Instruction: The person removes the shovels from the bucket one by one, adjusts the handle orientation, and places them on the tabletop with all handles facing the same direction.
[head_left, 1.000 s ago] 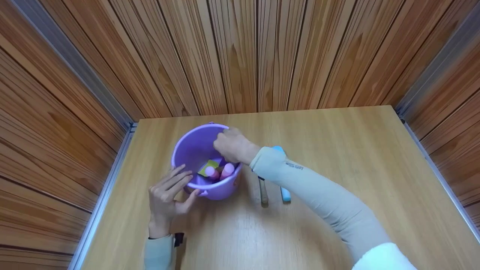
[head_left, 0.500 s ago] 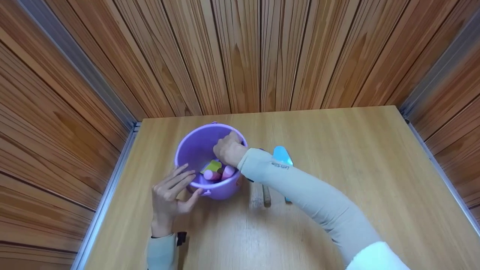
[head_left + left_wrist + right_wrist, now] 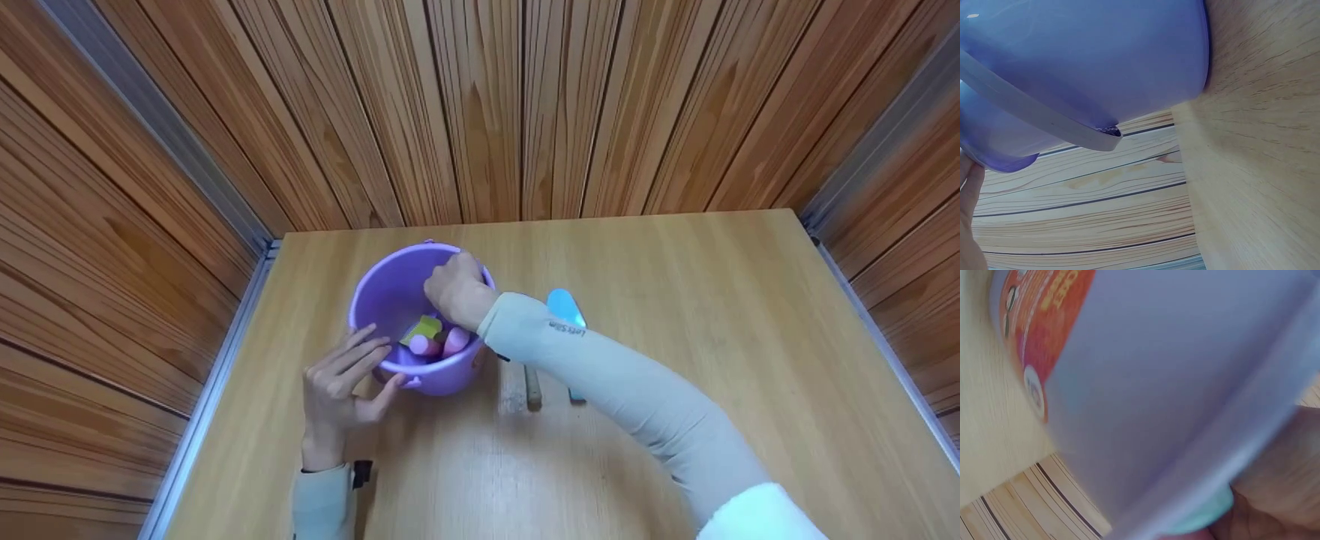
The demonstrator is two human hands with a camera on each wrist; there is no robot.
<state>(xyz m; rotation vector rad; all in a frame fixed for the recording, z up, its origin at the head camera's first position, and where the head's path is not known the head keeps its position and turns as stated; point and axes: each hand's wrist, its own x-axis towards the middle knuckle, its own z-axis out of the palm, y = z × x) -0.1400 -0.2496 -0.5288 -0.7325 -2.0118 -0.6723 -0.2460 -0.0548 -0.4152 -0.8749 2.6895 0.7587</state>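
A purple bucket stands on the table, tilted slightly toward me. My left hand holds its near-left rim, thumb outside and fingers over the edge. My right hand reaches over the right rim with curled fingers, its fingertips hidden inside. In the right wrist view, a mint-green piece sits against this hand's fingers, mostly behind the rim; it seems to be held. Within the bucket lie a yellow-green block and two pink round-ended pieces, one pink piece beside the other pink piece.
Right of the bucket lie a blue flat-bladed tool and a tool with a brownish handle, both partly covered by my right forearm. A pale strap-like bucket handle hangs along the bucket's side. Wood-panelled walls border the table.
My right hand and forearm have shifted slightly left and farther into the bucket, uncovering more of the blue tool's blade. My left hand keeps its hold on the rim.
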